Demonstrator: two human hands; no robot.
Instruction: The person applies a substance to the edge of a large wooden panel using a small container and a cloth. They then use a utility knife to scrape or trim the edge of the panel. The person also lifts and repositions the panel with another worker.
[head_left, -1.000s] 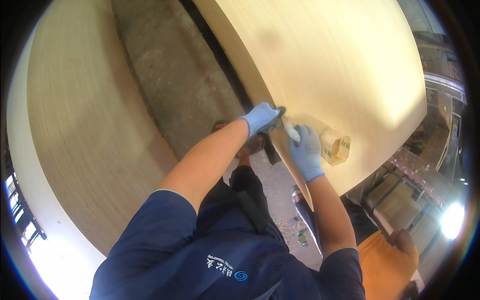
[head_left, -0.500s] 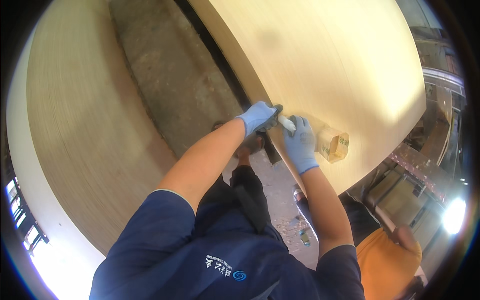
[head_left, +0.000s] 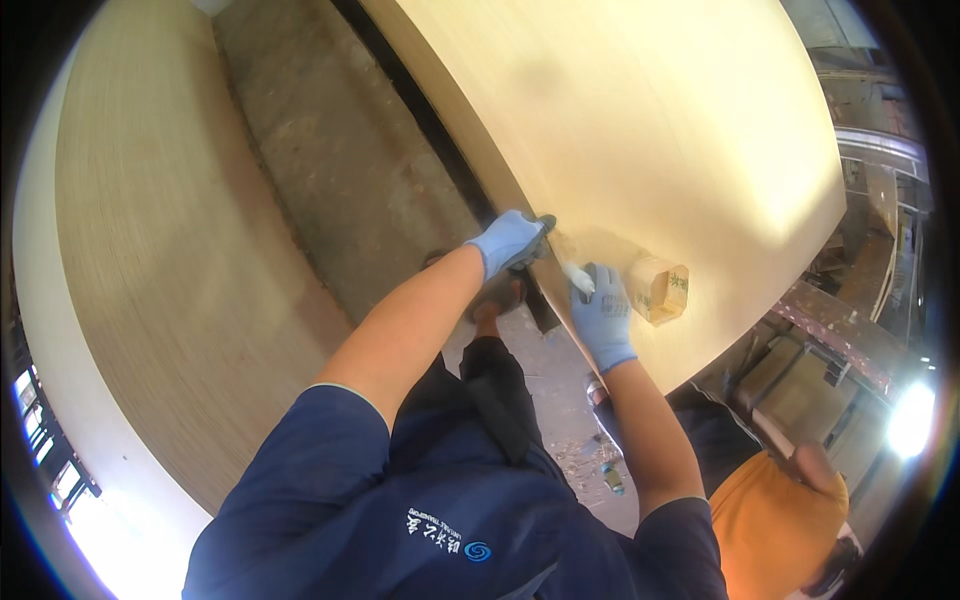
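Left hand (head_left: 512, 240) curled at panel (head_left: 690, 150) edge, underside hidden; cannot tell if it grips anything. Right hand (head_left: 603, 308) closed around white wad (head_left: 578, 278), partly covered, material unclear, poking toward left hand. Paper box (head_left: 660, 290) just right of right hand. Compared with half second ago, wad sits farther from left hand.
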